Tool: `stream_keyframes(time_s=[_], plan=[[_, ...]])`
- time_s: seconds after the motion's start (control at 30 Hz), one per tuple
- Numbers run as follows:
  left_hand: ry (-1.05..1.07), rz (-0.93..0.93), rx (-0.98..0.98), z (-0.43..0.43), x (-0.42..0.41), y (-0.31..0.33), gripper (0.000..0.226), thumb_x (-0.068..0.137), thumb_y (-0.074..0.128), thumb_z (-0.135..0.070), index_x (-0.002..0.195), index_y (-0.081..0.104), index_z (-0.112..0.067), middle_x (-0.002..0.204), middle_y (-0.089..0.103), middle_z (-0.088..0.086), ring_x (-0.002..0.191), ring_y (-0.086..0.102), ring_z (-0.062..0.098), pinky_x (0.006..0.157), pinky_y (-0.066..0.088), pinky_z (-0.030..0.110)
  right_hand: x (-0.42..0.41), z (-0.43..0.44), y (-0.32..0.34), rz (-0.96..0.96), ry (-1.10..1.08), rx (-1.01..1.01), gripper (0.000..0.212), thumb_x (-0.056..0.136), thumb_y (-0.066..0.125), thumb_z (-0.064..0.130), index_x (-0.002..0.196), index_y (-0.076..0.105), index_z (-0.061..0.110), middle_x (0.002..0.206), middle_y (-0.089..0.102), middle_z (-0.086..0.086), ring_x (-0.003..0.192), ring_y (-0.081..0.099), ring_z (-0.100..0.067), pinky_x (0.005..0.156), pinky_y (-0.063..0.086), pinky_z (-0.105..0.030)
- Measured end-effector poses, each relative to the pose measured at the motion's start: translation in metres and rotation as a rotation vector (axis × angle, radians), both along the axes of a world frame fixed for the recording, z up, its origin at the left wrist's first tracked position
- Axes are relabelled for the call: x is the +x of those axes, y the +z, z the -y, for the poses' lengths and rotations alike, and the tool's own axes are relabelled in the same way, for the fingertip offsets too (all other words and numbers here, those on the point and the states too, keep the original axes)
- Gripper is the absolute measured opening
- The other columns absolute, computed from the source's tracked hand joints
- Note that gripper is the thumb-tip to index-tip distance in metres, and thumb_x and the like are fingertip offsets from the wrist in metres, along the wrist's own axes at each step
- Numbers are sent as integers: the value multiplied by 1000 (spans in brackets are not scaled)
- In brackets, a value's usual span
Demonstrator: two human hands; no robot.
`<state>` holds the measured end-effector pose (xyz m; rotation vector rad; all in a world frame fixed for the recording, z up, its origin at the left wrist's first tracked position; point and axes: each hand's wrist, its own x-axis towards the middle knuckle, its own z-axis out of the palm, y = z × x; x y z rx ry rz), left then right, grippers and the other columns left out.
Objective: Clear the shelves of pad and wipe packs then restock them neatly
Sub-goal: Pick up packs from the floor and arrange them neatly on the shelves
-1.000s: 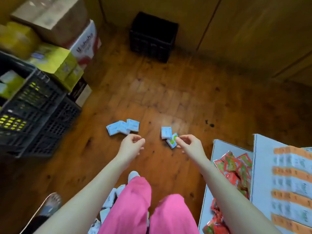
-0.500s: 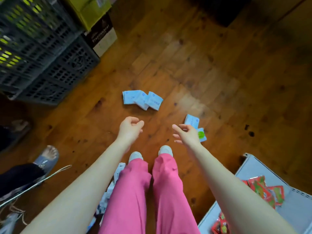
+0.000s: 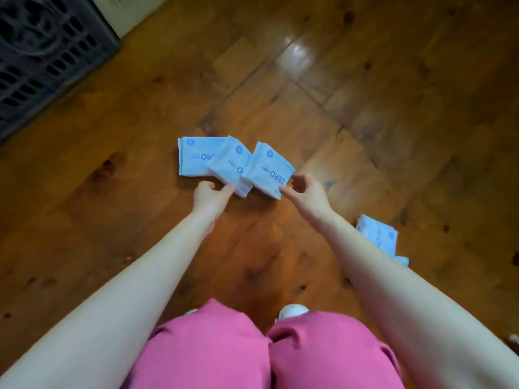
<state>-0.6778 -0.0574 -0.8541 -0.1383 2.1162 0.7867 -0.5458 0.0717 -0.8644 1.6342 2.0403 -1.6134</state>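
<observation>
progress: early in the clearing stage, by judgement. no shelf was in view, so neither how much had been cleared nor any restocking could be confirmed. packs lay loose on the wooden floor [image 3: 112, 220]. gathering and neat restocking were judged to remain.

position of task items: three pale blue packs lay in an overlapping row just beyond the fingertips. the left pack [image 3: 193, 158] sat beyond and to the outer side of the left hand's fingers. the middle pack [image 3: 229, 164] lay partly over it. the right pack [image 3: 269, 167], printed "zero", sat just beyond the right hand's fingers. a fourth pack [image 3: 376, 237] lay well apart, behind the right fingers and beside that forearm. a pale sliver [image 3: 403, 260] at its near edge may have been a fifth; this could not be told.

hands: the left hand [image 3: 210, 196] had its fingers curled in, one tip at the near corner of the middle pack. whether it pinched the pack could not be told. the right hand [image 3: 306, 192] had thumb and fingers curved and apart at the near edge of the right pack, not seen clamped on it.

count: hands, two. packs in the row, three. packs apart, one certain, one doubtful. dark crate [image 3: 42, 66], one, far beyond the left fingers. pad packs could not be told from wipe packs.
</observation>
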Motion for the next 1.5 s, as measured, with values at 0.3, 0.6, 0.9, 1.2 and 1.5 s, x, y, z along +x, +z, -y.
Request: stream_keyframes(time_s=[0.3, 0.6, 0.9, 1.2, 1.5], plan=[[345, 165, 243, -22, -16, -105, 53, 81, 72, -31, 124, 50, -10, 121, 58, 1, 103, 57, 19, 78, 44, 35, -49, -54, -93, -8, 338, 33, 105, 59, 81, 43, 143, 28, 9, 135, 43, -1, 124, 43, -16, 105, 37, -33], [343, -40, 428, 14, -22, -81, 34, 80, 61, 1, 108, 49, -12, 97, 61, -2, 84, 62, 10, 71, 52, 27, -21, -38, -74, -152, 201, -215, 26, 77, 75, 21, 97, 67, 7, 95, 72, -6, 82, 68, -16, 72, 56, -27], [212, 373, 819, 38, -1, -55, 69, 64, 68, -68, 117, 64, -25, 121, 66, 5, 110, 63, 23, 89, 53, 47, -42, 32, -41, -375, 9, -447, 22, 84, 67, 23, 102, 64, 9, 93, 72, -6, 77, 67, -15, 70, 55, -30], [522, 325, 689, 81, -22, -62, 61, 47, 75, -39, 104, 66, -21, 104, 72, 7, 92, 68, 26, 89, 50, 52, -119, 16, -66, -203, 173, 87, 27, 86, 64, 39, 84, 59, 13, 82, 61, -1, 78, 57, -16, 71, 41, -29], [528, 281, 698, 103, -32, -58, 55, 55, 72, -36, 109, 64, -23, 103, 72, 3, 87, 69, 21, 74, 57, 43, -173, 28, -106, 153, 762, 453, 79, 66, 78, 50, 122, 42, 8, 122, 50, -10, 114, 47, -29, 86, 40, -36]])
